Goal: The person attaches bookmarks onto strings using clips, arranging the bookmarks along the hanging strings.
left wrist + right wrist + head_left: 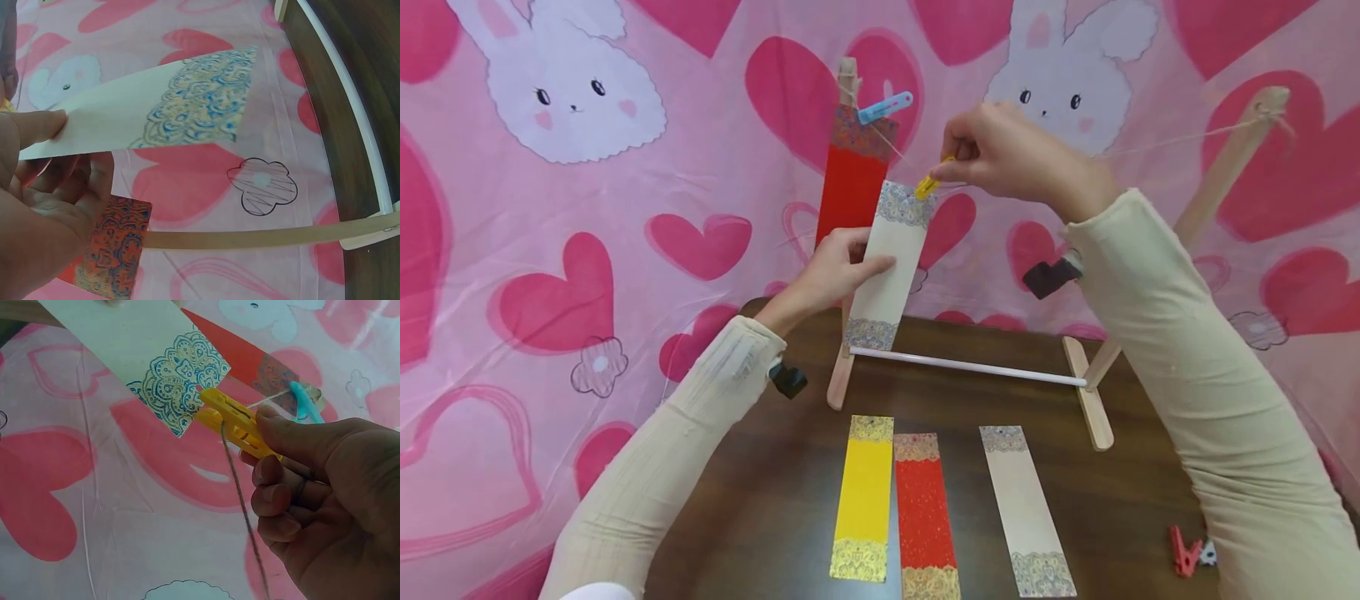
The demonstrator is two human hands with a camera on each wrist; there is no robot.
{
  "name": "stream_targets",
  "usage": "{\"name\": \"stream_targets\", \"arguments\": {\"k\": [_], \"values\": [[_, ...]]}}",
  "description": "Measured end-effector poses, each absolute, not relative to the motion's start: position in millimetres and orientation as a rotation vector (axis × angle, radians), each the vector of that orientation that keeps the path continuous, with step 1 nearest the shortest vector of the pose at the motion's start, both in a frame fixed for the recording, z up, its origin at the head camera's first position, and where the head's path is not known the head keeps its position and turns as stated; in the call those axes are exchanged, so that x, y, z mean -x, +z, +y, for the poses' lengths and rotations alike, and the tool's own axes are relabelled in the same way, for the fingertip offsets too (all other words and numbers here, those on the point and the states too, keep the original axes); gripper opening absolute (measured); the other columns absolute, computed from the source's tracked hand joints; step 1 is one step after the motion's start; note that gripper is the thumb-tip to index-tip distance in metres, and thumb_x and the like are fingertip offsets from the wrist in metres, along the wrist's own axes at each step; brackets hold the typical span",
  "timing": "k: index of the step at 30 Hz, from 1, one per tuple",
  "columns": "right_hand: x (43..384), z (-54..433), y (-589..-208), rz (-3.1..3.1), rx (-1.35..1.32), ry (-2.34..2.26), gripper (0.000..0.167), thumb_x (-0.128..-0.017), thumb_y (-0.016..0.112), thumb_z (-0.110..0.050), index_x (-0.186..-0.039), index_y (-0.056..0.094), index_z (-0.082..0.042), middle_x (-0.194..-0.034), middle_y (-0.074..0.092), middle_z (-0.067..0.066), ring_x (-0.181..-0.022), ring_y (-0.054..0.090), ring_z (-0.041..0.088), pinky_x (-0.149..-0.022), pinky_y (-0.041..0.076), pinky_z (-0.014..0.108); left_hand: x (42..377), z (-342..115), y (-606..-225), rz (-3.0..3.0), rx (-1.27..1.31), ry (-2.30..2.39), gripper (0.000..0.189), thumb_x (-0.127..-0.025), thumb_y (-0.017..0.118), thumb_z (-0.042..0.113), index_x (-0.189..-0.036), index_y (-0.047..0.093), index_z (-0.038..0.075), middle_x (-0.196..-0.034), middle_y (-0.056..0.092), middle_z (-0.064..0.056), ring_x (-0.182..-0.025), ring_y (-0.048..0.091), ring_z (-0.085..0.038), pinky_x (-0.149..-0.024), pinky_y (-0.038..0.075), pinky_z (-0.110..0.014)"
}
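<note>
My left hand [832, 271] pinches a white card strip [891, 258] with lace-patterned ends, thumb in front and fingers behind. The strip hangs slightly tilted by the string. In my right hand [1000, 154] a yellow clothespin [234, 422] is pinched between thumb and fingers; its tips are at the strip's top corner, and the string [237, 481] passes at its jaws. Whether the tips grip the card is hard to tell. To the left, a red strip [853, 187] hangs from the string under a blue clothespin [886, 108].
A wooden stand with a right post [1232, 158] and a white crossbar [970, 365] stands on the dark table [760, 492]. Before it lie a yellow strip [863, 487], a red strip [922, 504] and another white strip [1026, 508]. A red clothespin [1183, 552] lies at right.
</note>
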State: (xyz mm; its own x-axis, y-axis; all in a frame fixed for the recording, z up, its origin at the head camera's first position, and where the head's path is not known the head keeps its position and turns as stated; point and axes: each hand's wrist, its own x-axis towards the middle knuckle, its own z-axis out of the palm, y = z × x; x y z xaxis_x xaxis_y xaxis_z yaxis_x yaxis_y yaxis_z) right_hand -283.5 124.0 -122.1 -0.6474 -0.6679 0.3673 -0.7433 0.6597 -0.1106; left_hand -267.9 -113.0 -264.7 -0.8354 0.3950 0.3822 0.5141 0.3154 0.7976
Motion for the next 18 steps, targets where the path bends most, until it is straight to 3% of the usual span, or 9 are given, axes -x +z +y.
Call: {"name": "stream_targets", "arguments": {"k": [13,18], "values": [[281.0,123.3,-127.8,-2.593,-1.173,0.406,0.016,-0.093,0.072,-0.018,-0.09,0.071,-0.002,-0.075,0.064,0.009,-0.064,0.05,0.019,-0.055,0.043,0.023,269.5,-117.4,-264.7,-2.464,0.978,-1.543,0.032,-0.094,0.067,0.01,-0.125,0.064,-0.001,-0.112,0.07,-0.015,-0.093,0.069,-0.026,-0.08,0.059,-0.038],[278.0,120.9,-125.6,-2.636,-1.178,0.38,0.019,-0.094,0.07,-0.021,-0.1,0.073,-0.004,-0.074,0.061,0.01,-0.064,0.048,0.019,-0.055,0.04,0.024,268.6,-116.2,-262.2,-2.464,0.966,-1.565,0.036,-0.095,0.067,0.01,-0.129,0.062,0.0,-0.116,0.068,-0.015,-0.098,0.069,-0.027,-0.083,0.058,-0.041]]}}
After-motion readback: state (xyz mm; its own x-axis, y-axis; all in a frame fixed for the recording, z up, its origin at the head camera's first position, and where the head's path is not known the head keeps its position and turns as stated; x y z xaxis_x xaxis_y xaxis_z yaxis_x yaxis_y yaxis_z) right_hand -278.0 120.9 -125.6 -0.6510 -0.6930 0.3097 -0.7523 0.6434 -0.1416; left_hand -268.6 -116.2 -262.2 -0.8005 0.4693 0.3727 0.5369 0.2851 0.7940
